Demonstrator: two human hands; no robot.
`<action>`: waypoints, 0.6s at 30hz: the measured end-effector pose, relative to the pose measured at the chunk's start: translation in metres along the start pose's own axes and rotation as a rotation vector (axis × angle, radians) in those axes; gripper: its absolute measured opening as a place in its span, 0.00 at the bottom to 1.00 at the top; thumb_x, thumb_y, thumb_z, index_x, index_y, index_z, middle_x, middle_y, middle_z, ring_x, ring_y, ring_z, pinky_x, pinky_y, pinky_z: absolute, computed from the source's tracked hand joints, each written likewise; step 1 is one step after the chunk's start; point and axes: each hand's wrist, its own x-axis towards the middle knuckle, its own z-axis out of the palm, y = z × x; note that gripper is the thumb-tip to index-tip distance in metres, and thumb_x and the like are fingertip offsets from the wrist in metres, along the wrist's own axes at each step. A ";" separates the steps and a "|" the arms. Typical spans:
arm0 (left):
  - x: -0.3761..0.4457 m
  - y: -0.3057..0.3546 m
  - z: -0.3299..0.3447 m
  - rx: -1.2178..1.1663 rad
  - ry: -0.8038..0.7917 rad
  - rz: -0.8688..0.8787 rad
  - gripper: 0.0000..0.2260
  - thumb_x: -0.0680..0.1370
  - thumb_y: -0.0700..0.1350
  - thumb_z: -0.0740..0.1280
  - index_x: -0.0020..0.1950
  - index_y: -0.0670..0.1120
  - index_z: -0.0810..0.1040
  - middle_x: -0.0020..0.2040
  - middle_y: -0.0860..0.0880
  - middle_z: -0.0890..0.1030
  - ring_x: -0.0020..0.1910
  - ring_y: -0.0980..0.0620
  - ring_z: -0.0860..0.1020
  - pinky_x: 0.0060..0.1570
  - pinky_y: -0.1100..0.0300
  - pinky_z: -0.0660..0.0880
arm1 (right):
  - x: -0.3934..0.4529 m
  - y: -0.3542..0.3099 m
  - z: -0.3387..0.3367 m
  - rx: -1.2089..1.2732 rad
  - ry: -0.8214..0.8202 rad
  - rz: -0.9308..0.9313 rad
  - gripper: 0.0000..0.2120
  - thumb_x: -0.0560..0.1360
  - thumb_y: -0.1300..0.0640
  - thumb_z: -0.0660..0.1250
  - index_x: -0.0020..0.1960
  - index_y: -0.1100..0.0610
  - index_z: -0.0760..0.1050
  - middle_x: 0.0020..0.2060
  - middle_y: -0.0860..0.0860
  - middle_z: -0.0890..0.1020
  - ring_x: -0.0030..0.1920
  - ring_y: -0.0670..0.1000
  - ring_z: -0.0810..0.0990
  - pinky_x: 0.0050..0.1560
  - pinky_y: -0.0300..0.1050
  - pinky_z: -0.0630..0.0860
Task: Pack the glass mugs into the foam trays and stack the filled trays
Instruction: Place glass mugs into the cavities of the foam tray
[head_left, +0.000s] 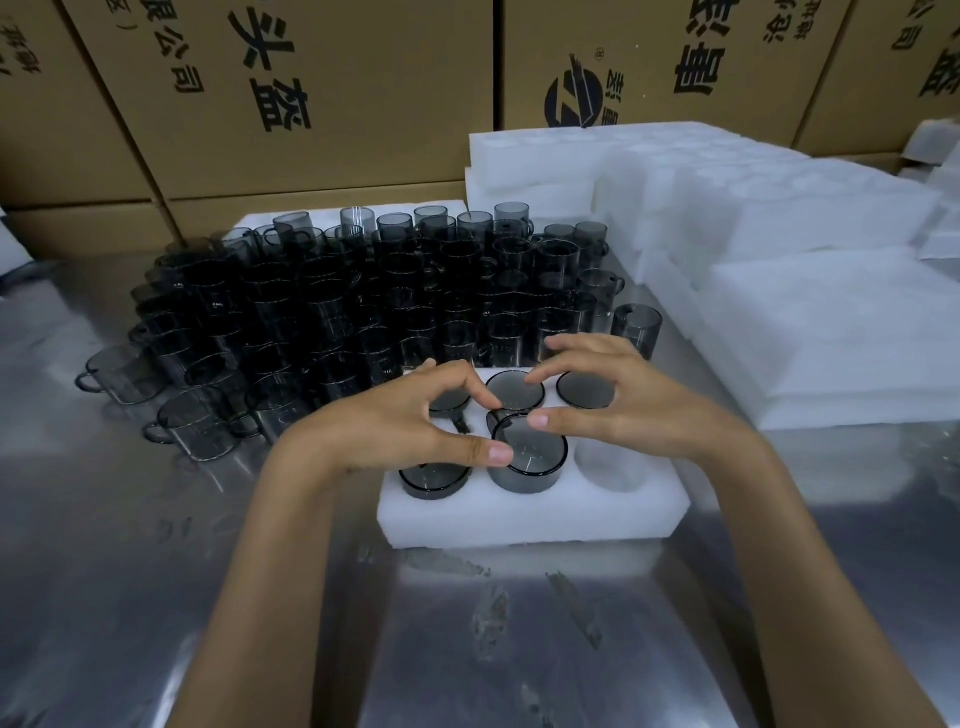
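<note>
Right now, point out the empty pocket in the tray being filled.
In the head view, the empty pocket is at the foam tray's near right corner, beside the front middle mug, under the right hand.
</note>
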 end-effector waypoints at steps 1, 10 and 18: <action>0.001 0.000 0.001 0.001 -0.007 -0.006 0.26 0.58 0.69 0.74 0.55 0.68 0.76 0.77 0.63 0.57 0.77 0.63 0.41 0.70 0.56 0.50 | 0.000 0.000 0.000 -0.014 -0.009 0.020 0.26 0.59 0.28 0.70 0.57 0.30 0.76 0.73 0.34 0.63 0.76 0.39 0.49 0.77 0.59 0.50; 0.009 0.008 0.005 0.091 -0.014 -0.143 0.39 0.67 0.59 0.77 0.70 0.71 0.58 0.80 0.58 0.48 0.79 0.55 0.43 0.76 0.47 0.54 | 0.007 -0.001 0.005 -0.148 -0.036 0.125 0.40 0.64 0.32 0.74 0.72 0.32 0.61 0.79 0.38 0.51 0.78 0.43 0.41 0.77 0.57 0.45; 0.018 0.008 0.017 0.169 0.248 -0.038 0.21 0.74 0.56 0.71 0.65 0.63 0.71 0.66 0.62 0.63 0.75 0.58 0.54 0.75 0.51 0.51 | 0.021 0.022 0.009 0.250 0.459 0.067 0.17 0.74 0.42 0.71 0.61 0.47 0.79 0.63 0.42 0.76 0.65 0.43 0.71 0.61 0.34 0.66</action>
